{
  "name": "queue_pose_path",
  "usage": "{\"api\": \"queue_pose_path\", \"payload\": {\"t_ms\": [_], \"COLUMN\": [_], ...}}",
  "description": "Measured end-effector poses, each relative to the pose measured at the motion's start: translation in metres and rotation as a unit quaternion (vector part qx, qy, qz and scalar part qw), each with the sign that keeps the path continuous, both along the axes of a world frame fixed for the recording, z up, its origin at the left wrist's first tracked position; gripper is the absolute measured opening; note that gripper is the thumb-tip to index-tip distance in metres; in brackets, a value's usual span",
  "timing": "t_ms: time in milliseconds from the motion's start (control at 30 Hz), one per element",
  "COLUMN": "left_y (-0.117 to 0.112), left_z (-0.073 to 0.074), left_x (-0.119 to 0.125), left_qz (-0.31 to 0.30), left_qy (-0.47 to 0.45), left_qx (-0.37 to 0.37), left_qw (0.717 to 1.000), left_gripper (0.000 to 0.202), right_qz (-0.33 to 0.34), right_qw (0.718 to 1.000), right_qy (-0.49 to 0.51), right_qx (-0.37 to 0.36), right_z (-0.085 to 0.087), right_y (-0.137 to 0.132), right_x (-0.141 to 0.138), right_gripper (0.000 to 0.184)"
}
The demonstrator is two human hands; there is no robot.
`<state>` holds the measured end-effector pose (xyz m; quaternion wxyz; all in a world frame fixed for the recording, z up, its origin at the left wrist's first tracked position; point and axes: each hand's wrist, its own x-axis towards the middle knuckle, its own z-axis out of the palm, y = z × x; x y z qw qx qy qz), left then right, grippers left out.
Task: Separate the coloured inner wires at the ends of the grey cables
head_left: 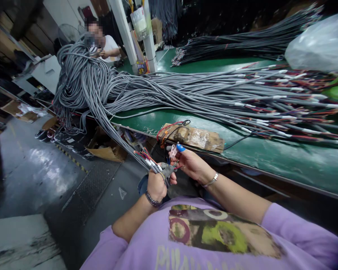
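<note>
My left hand [157,183] is closed in a fist round a small bundle of grey cables [152,165] whose stripped ends show coloured wires. My right hand [192,164] is pinched on the thin coloured wire ends [173,157] of that bundle, with a blue cot on one fingertip [180,147]. Both hands are below the front edge of the green table [284,157]. The held cables run up and left into a big heap of grey cables [81,82] lying over the table's end.
Many grey cables with white sleeves and coloured wires [270,97] lie across the table. A taped cardboard piece [197,138] sits at the table edge. A clear plastic bag [321,45] is at the far right. Another person [105,47] sits behind the heap. Cardboard boxes [104,150] lie on the floor.
</note>
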<state>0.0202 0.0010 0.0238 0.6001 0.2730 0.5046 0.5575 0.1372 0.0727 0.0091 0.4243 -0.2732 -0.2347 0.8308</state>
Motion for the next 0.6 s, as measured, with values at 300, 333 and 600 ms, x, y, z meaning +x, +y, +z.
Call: {"api": "queue_pose_path", "payload": {"t_ms": [300,333,600], "left_y": [0.0053,0.0058,0.0088], "left_z": [0.0009,0.0009,-0.0013], "left_x": [0.0016,0.0018,0.0038], "left_qz": [0.007,0.006,0.001], "left_qy": [-0.012,-0.010,-0.006], "left_qx": [-0.013,-0.013,-0.020], "left_qw": [1.000,1.000,1.000], "left_gripper": [0.028,0.028,0.029], "right_qz": [-0.010,-0.010,-0.020], "right_qw": [0.998,0.998,0.999], "right_qy": [0.011,0.012,0.023], "right_qx": [-0.058,-0.057,-0.023], "right_z": [0.0036,0.0038,-0.0003], "right_y": [0.0009,0.0015,0.0020], "right_x": [-0.0030,-0.0037,-0.0077], "right_gripper": [0.030,0.030,0.035]}}
